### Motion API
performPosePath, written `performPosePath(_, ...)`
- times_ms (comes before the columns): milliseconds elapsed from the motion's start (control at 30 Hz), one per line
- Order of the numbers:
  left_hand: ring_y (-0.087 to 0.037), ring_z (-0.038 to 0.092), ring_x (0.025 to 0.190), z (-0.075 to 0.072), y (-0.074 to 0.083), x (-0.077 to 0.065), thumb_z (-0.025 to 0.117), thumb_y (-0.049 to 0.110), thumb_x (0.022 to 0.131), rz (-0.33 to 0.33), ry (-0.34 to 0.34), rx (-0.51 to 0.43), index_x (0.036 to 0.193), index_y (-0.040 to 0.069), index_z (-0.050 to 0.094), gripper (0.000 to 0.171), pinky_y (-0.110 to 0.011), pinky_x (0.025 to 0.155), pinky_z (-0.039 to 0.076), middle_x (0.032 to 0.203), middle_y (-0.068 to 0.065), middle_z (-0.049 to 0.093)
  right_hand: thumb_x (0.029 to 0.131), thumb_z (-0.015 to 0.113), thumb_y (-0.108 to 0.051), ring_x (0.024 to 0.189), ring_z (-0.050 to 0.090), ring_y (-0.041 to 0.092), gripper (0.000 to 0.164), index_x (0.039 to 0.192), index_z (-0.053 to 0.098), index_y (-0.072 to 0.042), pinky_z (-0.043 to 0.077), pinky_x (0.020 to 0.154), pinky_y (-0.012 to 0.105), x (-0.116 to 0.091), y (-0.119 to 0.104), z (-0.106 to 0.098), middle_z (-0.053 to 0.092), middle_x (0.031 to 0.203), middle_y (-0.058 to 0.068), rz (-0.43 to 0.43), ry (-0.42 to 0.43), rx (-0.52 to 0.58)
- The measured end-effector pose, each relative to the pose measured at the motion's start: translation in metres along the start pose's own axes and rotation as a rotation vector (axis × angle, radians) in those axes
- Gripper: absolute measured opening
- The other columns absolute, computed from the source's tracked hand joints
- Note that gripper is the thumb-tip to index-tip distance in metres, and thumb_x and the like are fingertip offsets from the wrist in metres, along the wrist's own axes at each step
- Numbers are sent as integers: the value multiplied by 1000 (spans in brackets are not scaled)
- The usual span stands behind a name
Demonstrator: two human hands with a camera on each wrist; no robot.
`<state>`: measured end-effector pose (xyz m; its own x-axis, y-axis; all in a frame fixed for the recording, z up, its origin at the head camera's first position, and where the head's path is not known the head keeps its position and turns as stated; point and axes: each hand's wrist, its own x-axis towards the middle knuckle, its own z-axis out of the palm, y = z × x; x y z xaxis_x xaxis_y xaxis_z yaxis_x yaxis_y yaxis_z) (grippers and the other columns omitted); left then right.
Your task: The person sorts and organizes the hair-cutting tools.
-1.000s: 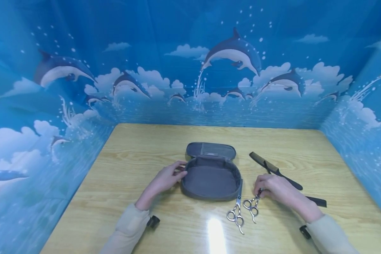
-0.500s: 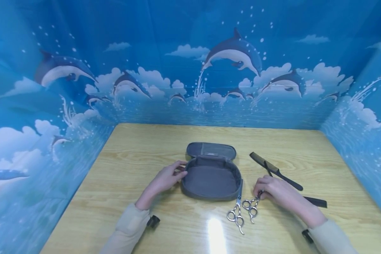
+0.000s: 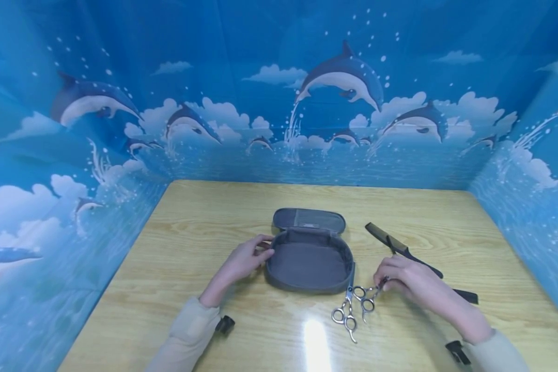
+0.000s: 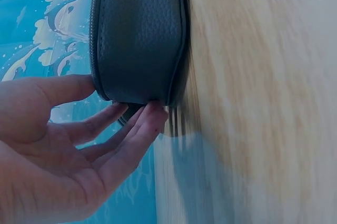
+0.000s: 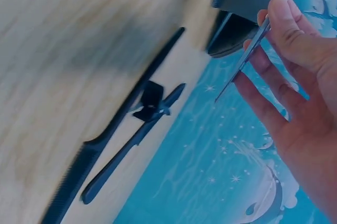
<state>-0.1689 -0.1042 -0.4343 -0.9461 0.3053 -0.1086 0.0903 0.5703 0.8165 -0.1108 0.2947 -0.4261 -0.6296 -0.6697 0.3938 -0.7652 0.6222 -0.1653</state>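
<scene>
An unzipped grey case point(image 3: 288, 285) lies on the table with its lid point(image 3: 321, 219) folded back. My left hand point(image 3: 243, 260) rests against its left end, thumb at the zipped rim and fingers touching the outer wall point(image 4: 139, 34). To the right of the case, my right hand point(image 3: 409, 281) pinches a pair of silver scissors point(image 3: 368, 302) between thumb and fingers. In the right wrist view the narrow scissors blade point(image 5: 246, 56) runs past the fingers. Another pair of scissors point(image 3: 350, 312) stands at the case's front right corner, finger loops toward me, blades partly hidden against its side.
A black comb point(image 3: 386, 236) lies diagonally beyond my right hand. Part of a second comb point(image 3: 466, 296) shows under the right forearm. A small dark block point(image 5: 151, 98) sits by the combs in the right wrist view. A dolphin-print curtain point(image 3: 269, 160) borders the table.
The scissors in my right hand have swung their finger loops leftward, close to the other pair. That hand has turned slightly. My left hand and the case have stayed put.
</scene>
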Motion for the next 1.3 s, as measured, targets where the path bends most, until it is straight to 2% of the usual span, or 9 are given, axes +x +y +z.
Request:
performPosePath(167,-34,67,114,-1,5,-1,64,16,100,42,130,-10,138,2,57,41,-47,97,55,128,-18,66,70,83,-10,90,63,7,32,95,69,-25,59,75,33,10,-6,-4,64,97,-18,40,29,-39)
performPosePath(267,-34,65,116,-2,13,-3,65,14,99,89,205,-37,136,2,58,40,-47,99,54,130,-18,65,73,83,-9,90,64,8,32,96,68,-25,58,69,32,20,-11,-5,65,98,-15,97,46,-74)
performPosePath(400,-34,66,115,-1,27,-8,65,10,99,179,243,-109,131,0,62,34,-42,95,57,127,-18,67,76,83,-8,88,64,10,30,97,68,-24,54,60,26,37,-19,-6,66,99,-12,159,89,-99)
performPosePath(500,-35,69,108,4,38,-10,63,9,100,219,209,-194,129,-1,64,30,-37,88,60,123,-19,69,77,82,-8,86,63,9,28,97,69,-22,52,58,25,51,-24,-4,66,98,-11,160,127,-102)
performPosePath(567,-35,70,105,9,45,-12,61,11,102,218,160,-251,128,-1,64,29,-33,84,61,122,-20,69,77,82,-9,84,61,9,26,97,70,-21,51,58,25,60,-27,-1,66,96,-11,140,149,-103)
performPosePath(733,-34,71,104,25,55,-13,53,21,107,150,5,-397,132,-3,60,35,-30,81,61,123,-23,68,77,82,-11,85,61,12,24,97,70,-17,54,62,29,78,-32,7,67,96,-7,70,191,-101)
performPosePath(867,-37,72,102,36,58,-13,50,23,108,83,-69,-502,134,-8,56,40,-31,80,62,121,-27,67,78,82,-9,87,62,13,24,98,69,-14,55,66,32,86,-35,13,68,98,-5,70,206,-86)
performPosePath(1033,-38,73,99,45,58,-13,48,14,108,61,-86,-598,130,-15,55,37,-32,80,61,116,-32,66,80,82,-9,87,61,14,23,98,69,-15,55,68,33,91,-38,19,68,99,-4,102,208,-65)
performPosePath(1300,-36,75,93,49,57,-10,53,4,104,46,-62,-674,127,-16,56,31,-31,80,61,111,-34,68,80,82,-7,90,62,14,23,98,71,-14,56,74,33,95,-44,28,68,100,-5,113,210,-30)
